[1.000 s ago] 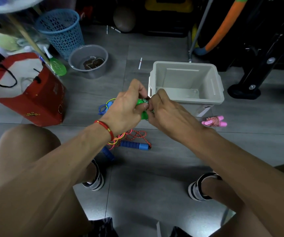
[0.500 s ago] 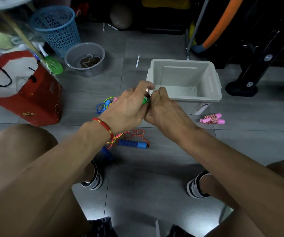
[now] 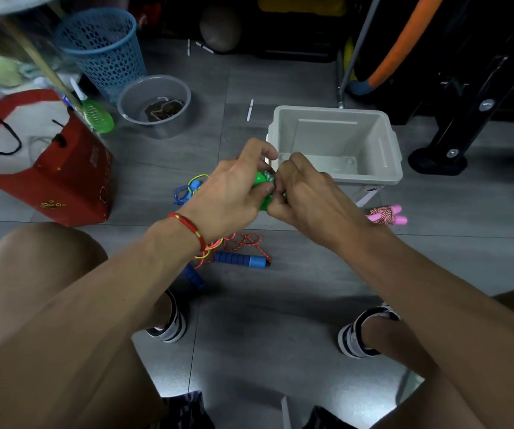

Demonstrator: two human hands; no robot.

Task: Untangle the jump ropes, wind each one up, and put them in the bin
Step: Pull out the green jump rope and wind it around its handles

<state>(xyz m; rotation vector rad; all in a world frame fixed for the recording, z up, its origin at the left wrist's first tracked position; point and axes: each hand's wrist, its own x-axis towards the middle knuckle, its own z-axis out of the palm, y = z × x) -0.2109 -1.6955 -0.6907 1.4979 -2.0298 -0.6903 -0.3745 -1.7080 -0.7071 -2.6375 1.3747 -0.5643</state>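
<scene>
Both hands meet in front of the grey bin (image 3: 393, 168), which stands open with nothing visible inside. My left hand (image 3: 228, 193) grips the green handles of a jump rope (image 3: 262, 178), mostly hidden by the fingers. My right hand (image 3: 306, 193) pinches the green-and-white cord wound round those handles. On the floor below lies a blue-handled rope (image 3: 240, 259) with a loose red cord. A blue and yellow cord (image 3: 187, 188) peeks out left of my left hand. A wound pink-handled rope (image 3: 387, 215) lies right of the bin.
A red paper bag (image 3: 64, 168) stands at the left, a blue mesh basket (image 3: 104, 48) and a grey bowl (image 3: 153, 106) behind it. Black equipment legs (image 3: 453, 144) and an orange foam tube (image 3: 401, 41) are at the back right. My knees and sandalled feet frame the floor.
Both hands stayed together on the green rope, shifting slightly up toward the bin and back while the fingers work the cord. Nothing on the floor moved.
</scene>
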